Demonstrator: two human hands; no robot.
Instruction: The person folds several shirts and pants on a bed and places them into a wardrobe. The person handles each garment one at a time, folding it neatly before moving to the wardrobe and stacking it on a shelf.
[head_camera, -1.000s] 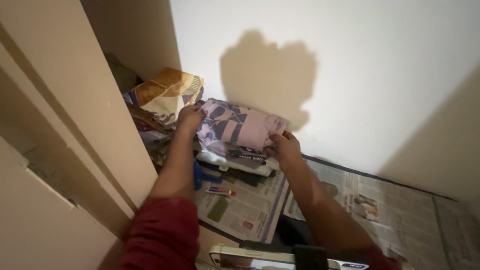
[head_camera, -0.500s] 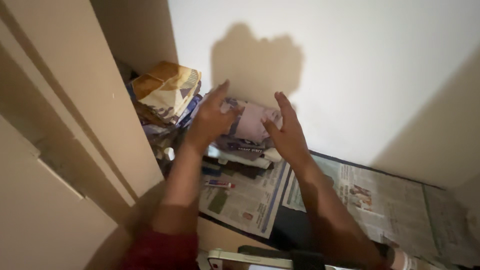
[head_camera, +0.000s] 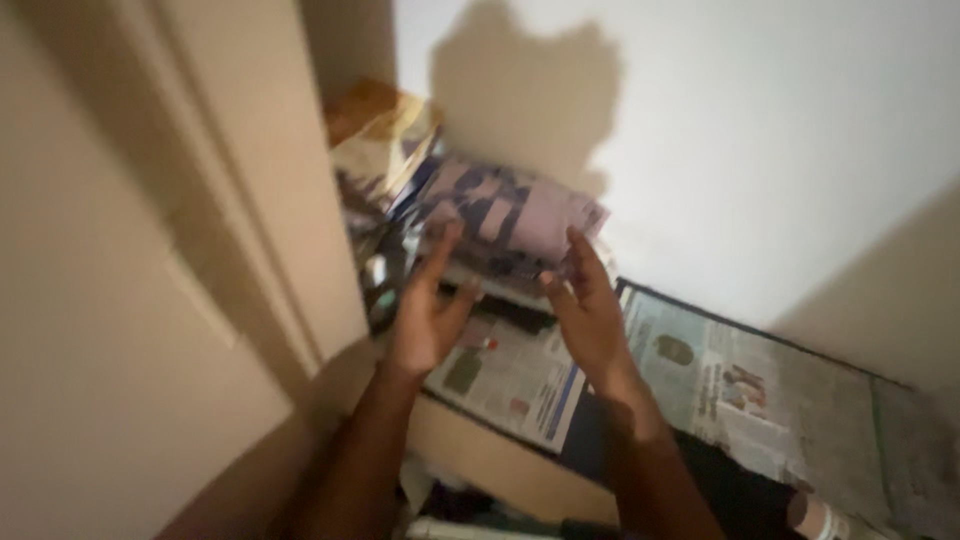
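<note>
Both hands have drawn back from the folded lilac patterned cloth (head_camera: 510, 212), which now sits alone atop the stack of clothes (head_camera: 470, 275). Left hand (head_camera: 428, 312) and right hand (head_camera: 590, 312) hover just short of it, palms facing, fingers spread, holding nothing, above the newspaper lining (head_camera: 720, 380).

You see sheets of newspaper (head_camera: 700, 380) lining the shelf, running right along the white wall (head_camera: 760, 130). A folded tan and brown patterned cloth (head_camera: 375, 135) sits far back in the corner, beside the beige side panel (head_camera: 260, 180). Low at right stands a small round container (head_camera: 815, 515), blurred.
</note>
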